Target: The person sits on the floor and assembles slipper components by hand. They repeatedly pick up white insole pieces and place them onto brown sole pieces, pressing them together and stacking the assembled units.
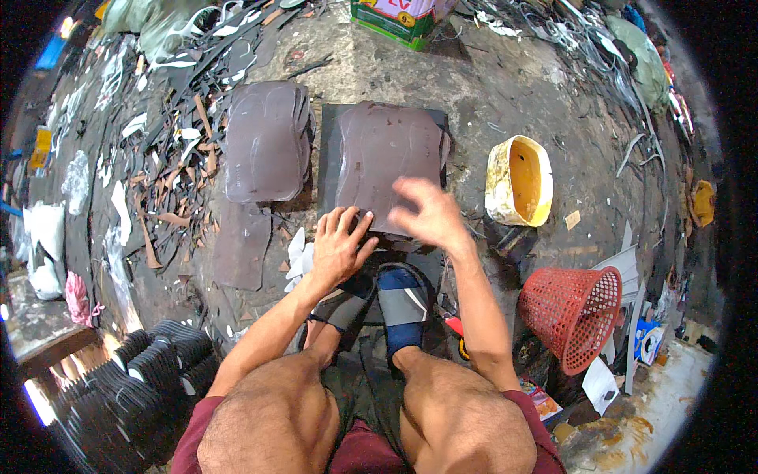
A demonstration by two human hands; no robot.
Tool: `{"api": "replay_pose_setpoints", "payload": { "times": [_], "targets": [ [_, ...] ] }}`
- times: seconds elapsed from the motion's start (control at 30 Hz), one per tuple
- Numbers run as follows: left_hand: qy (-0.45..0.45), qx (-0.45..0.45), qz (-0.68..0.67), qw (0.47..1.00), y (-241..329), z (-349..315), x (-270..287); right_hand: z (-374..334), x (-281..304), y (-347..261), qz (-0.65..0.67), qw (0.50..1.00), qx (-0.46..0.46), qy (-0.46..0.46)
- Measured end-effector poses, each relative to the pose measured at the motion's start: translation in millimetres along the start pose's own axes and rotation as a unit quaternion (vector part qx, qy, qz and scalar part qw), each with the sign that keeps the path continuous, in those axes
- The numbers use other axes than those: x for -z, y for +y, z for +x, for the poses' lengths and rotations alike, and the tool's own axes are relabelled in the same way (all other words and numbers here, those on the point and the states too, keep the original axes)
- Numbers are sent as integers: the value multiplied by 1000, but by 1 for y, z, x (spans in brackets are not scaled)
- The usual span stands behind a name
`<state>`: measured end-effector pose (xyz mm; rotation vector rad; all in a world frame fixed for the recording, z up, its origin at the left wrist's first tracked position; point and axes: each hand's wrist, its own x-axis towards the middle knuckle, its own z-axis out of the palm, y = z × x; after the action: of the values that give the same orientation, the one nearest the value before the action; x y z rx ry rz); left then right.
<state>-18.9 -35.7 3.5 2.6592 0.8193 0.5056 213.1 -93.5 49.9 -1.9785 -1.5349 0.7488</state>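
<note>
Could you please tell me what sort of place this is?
Probably a workshop, perhaps for footwear, judging by the stacked brown sheets, the scattered offcuts and the rows of black pieces.

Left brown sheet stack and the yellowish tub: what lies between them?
In the head view, a second brown sheet stack lies between, on a dark slab.

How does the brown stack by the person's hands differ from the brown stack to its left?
The middle stack lies on a dark flat piece; the left stack shows no such piece beneath it. The left hand rests at the middle stack's near edge, while no hand is on the left stack. The middle stack's top looks wider than the left stack's. Both are piles of flat, dark brown sheets.
</note>
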Motion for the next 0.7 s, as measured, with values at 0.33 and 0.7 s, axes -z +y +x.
{"api": "replay_pose_setpoints", "payload": {
  "times": [0.33,0.7],
  "targets": [
    [43,259,-396,880,-5,57,18,-13,0,7,319,907,-9,276],
    [-155,335,-839,401,15,39,65,-49,37,-50,323,919,-83,209]
  ]
}}
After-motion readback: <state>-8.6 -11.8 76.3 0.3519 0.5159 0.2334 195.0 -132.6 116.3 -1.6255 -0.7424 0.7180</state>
